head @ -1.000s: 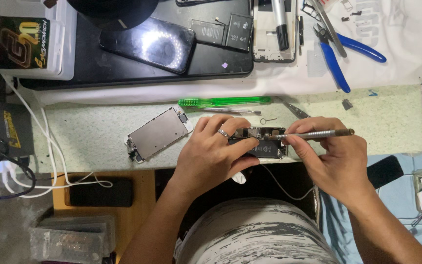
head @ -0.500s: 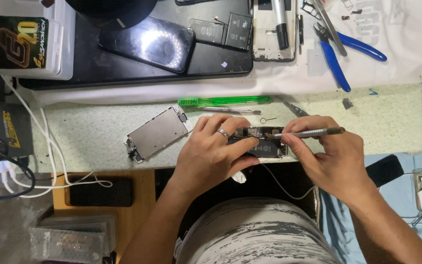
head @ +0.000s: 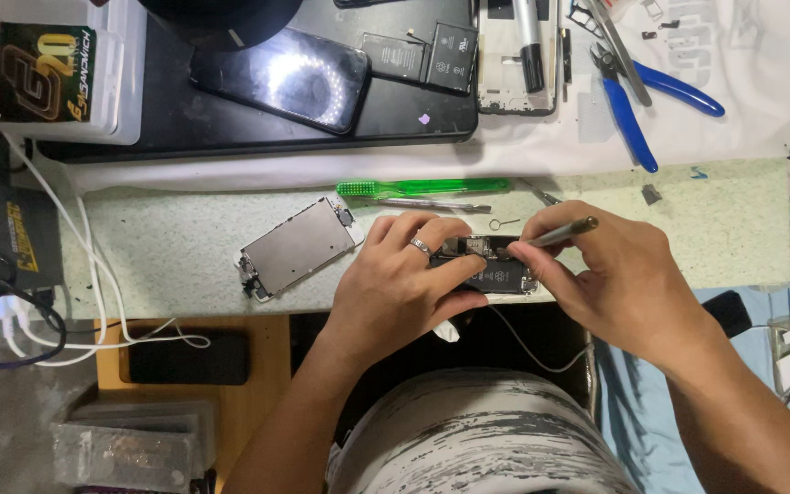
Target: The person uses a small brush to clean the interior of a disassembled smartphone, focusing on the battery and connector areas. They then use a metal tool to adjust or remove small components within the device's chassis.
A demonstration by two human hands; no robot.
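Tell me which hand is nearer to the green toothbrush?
Left. The left hand lies just below the green toothbrush; the right hand is lower and further right.

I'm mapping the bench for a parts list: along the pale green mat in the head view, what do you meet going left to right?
Detached screen panel → left hand → opened phone body → right hand, holding a thin metal tool.

The desk (head: 176,247) has a pale speckled mat with a detached phone screen panel (head: 299,247), a green toothbrush (head: 422,187) and tweezers (head: 445,207) lying on it. Farther back, blue-handled pliers (head: 642,96) rest on white cloth (head: 742,55).
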